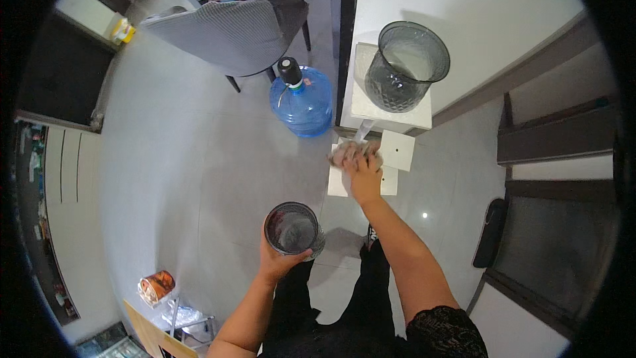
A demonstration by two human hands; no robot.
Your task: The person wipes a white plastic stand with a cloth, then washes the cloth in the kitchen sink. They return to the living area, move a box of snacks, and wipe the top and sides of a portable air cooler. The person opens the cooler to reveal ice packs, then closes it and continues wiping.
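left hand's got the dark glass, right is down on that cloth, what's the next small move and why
Probably lift the cloth to the dark glass. The right hand already presses on the bunched cloth on the low white stand, while the left hand has the glass upright in its grip, mouth up, apart from the cloth.

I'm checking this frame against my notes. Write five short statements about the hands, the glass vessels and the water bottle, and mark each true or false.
1. The left hand holds a dark glass cup in its grip. True.
2. The right hand rests on the chair. False: it is on a crumpled cloth, away from the grey chair.
3. The large grey glass vase lies on its side on the floor. False: it stands upright on a white stand.
4. The blue water bottle stands on the floor left of that stand. True.
5. The water bottle is uncapped. False: a black pump top sits on it.
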